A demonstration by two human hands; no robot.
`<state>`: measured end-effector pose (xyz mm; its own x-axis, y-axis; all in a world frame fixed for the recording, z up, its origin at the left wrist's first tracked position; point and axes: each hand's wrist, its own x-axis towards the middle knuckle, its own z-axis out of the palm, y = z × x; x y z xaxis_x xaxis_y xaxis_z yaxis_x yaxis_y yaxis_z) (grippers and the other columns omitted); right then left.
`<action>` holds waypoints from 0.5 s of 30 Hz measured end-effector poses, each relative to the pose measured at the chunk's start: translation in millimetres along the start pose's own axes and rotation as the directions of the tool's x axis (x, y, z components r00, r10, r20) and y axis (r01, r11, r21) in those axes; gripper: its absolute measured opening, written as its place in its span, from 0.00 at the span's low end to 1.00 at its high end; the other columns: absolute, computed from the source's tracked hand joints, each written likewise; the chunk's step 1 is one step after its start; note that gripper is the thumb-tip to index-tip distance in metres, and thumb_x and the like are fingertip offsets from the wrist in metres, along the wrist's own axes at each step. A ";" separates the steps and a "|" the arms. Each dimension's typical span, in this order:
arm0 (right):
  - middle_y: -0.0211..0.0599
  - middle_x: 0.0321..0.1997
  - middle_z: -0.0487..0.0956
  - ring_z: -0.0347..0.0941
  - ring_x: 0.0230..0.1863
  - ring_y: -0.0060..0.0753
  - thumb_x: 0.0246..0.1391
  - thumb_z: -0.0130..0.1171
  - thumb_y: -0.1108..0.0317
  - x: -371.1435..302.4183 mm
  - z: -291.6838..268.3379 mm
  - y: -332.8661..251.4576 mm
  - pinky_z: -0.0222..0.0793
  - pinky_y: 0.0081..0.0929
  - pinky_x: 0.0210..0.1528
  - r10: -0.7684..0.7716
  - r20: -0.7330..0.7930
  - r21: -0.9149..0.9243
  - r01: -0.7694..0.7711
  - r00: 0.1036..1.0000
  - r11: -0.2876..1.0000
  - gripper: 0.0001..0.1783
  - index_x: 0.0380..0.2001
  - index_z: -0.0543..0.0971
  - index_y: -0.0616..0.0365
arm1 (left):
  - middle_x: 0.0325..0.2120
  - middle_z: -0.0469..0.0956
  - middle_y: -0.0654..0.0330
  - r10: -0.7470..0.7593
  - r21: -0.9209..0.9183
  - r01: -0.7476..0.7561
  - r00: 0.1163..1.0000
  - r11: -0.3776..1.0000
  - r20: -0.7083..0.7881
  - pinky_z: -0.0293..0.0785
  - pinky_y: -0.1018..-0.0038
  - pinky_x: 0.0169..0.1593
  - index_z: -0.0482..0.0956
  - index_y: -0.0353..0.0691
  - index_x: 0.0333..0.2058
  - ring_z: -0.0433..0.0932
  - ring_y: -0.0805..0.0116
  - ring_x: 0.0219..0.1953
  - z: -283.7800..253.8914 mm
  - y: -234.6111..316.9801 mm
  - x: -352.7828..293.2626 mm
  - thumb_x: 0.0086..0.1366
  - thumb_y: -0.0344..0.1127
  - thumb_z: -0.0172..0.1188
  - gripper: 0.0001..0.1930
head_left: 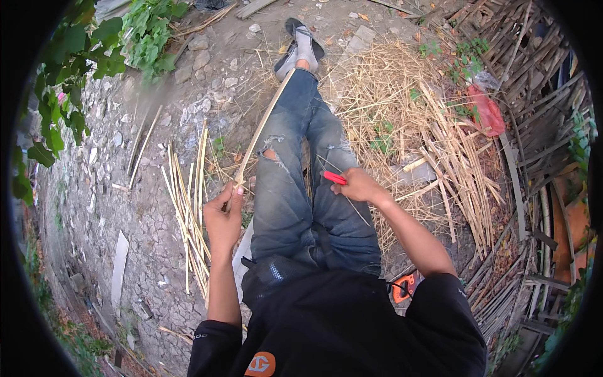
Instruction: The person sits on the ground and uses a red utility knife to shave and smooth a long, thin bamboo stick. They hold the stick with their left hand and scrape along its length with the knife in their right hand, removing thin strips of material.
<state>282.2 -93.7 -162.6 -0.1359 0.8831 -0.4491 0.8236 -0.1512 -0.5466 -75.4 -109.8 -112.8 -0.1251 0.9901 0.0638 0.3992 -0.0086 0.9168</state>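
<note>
My left hand (223, 217) is closed, pinching the near end of a long pale bamboo strip (266, 120) between thumb and fingers. The strip slants away along my outstretched leg toward my crossed feet. Above my right thigh, my right hand (359, 187) is closed around a small red-handled tool (335, 178); its working end cannot be made out. A thin greyish sliver (358, 212) passes by the same hand over the jeans, and whether the fingers hold it is unclear. Several cut bamboo strips (186, 220) lie in a loose bundle beside my left forearm.
A heap of straw-coloured shavings (377, 94) spreads right of my legs, with more strips (468, 182) along its edge. An orange tool handle (403, 288) lies by my right hip. Stacked sticks (534, 113) line the far right. Leafy plants (147, 31) grow at the upper left.
</note>
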 end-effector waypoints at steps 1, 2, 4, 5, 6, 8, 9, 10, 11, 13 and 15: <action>0.58 0.32 0.84 0.81 0.39 0.62 0.56 0.66 0.53 -0.2 -8.4 5.6 0.74 0.52 0.45 0.042 -0.063 0.084 -0.037 0.997 0.996 0.19 0.31 0.86 0.62 | 0.37 0.87 0.52 0.017 0.018 -0.016 1.000 1.000 -0.014 0.76 0.77 0.48 0.81 0.23 0.54 0.80 0.76 0.40 -2.2 -4.6 0.0 0.72 0.39 0.67 0.23; 0.58 0.32 0.84 0.81 0.39 0.62 0.56 0.66 0.53 -0.1 -17.9 12.5 0.75 0.52 0.45 0.091 -0.124 0.170 -0.069 0.988 0.983 0.19 0.31 0.86 0.62 | 0.35 0.87 0.53 -0.074 0.088 0.071 0.997 0.994 0.028 0.75 0.78 0.46 0.80 0.22 0.54 0.79 0.77 0.38 -6.4 11.1 -1.0 0.71 0.38 0.67 0.23; 0.58 0.28 0.83 0.82 0.34 0.58 0.57 0.67 0.49 14.2 -28.2 59.9 0.76 0.46 0.42 0.157 -0.477 -0.002 -0.180 0.865 0.984 0.25 0.24 0.84 0.65 | 0.34 0.87 0.54 -0.032 -0.005 0.032 0.999 0.999 0.026 0.74 0.79 0.44 0.81 0.24 0.54 0.78 0.78 0.36 -1.5 16.0 -0.7 0.71 0.38 0.67 0.22; 0.58 0.28 0.83 0.81 0.32 0.57 0.58 0.67 0.49 15.7 -36.0 86.0 0.76 0.47 0.41 0.190 -0.553 0.014 -0.219 0.811 0.976 0.26 0.25 0.84 0.66 | 0.33 0.86 0.55 -0.021 -0.046 0.022 1.000 0.999 0.024 0.74 0.79 0.43 0.81 0.25 0.54 0.77 0.79 0.35 -0.3 16.8 -3.3 0.71 0.38 0.67 0.21; 0.58 0.27 0.83 0.81 0.31 0.57 0.59 0.66 0.48 17.6 -44.0 102.7 0.76 0.48 0.40 0.215 -0.627 0.035 -0.248 0.749 0.968 0.27 0.26 0.84 0.67 | 0.33 0.86 0.55 -0.027 -0.056 0.028 0.999 0.998 0.028 0.74 0.79 0.42 0.82 0.25 0.54 0.77 0.80 0.34 2.4 14.8 -4.5 0.71 0.38 0.67 0.21; 0.58 0.25 0.81 0.80 0.29 0.59 0.61 0.64 0.47 13.5 -49.7 109.3 0.74 0.49 0.38 0.184 -0.687 -0.065 -0.312 0.703 0.948 0.28 0.30 0.82 0.68 | 0.33 0.87 0.55 -0.032 -0.075 0.034 0.999 0.997 0.035 0.74 0.79 0.40 0.83 0.27 0.53 0.76 0.80 0.33 11.1 8.0 -3.6 0.70 0.38 0.68 0.20; 0.58 0.24 0.80 0.79 0.28 0.60 0.62 0.63 0.46 8.0 -51.1 96.1 0.74 0.50 0.36 0.169 -0.712 -0.108 -0.344 0.682 0.933 0.29 0.32 0.82 0.69 | 0.33 0.87 0.56 -0.032 -0.067 0.034 0.999 0.997 0.039 0.74 0.79 0.40 0.83 0.28 0.53 0.76 0.80 0.32 12.6 8.7 -4.9 0.70 0.38 0.68 0.20; 0.59 0.23 0.80 0.80 0.29 0.62 0.63 0.62 0.46 5.9 -49.5 80.8 0.74 0.51 0.36 0.162 -0.682 -0.046 -0.262 0.713 0.964 0.29 0.33 0.81 0.69 | 0.33 0.87 0.56 -0.031 -0.060 0.034 0.999 0.998 0.043 0.74 0.79 0.40 0.83 0.28 0.53 0.76 0.81 0.32 14.6 10.0 -6.3 0.70 0.38 0.68 0.20; 0.60 0.23 0.80 0.81 0.31 0.64 0.64 0.60 0.46 -4.9 -53.4 30.6 0.74 0.53 0.36 0.153 -0.650 0.019 -0.184 0.744 0.983 0.29 0.34 0.81 0.69 | 0.33 0.87 0.56 -0.034 -0.055 0.036 0.998 0.998 0.051 0.74 0.79 0.40 0.83 0.28 0.53 0.76 0.81 0.32 17.3 10.5 -7.8 0.70 0.38 0.68 0.20; 0.60 0.23 0.79 0.81 0.31 0.65 0.67 0.57 0.46 -22.1 -45.2 -36.3 0.72 0.54 0.35 0.086 -0.595 0.150 0.006 0.799 0.989 0.28 0.34 0.80 0.68 | 0.35 0.88 0.53 -0.066 -0.051 0.069 0.995 0.996 0.074 0.75 0.79 0.42 0.83 0.28 0.52 0.78 0.80 0.34 24.5 15.8 -7.0 0.69 0.38 0.68 0.20; 0.60 0.22 0.79 0.79 0.29 0.66 0.69 0.54 0.47 -36.9 -26.7 -81.1 0.70 0.55 0.33 -0.070 -0.535 0.155 0.179 0.842 0.972 0.28 0.32 0.80 0.66 | 0.36 0.88 0.51 -0.050 -0.048 0.054 0.995 0.997 0.090 0.76 0.78 0.41 0.83 0.29 0.52 0.80 0.78 0.34 30.5 23.0 -6.6 0.70 0.38 0.68 0.20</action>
<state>235.2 -102.2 -82.8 0.1228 0.9917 0.0383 0.6909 -0.0578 -0.7207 -37.7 -112.3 -104.2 -0.0622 0.9979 -0.0179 0.3482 0.0385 0.9366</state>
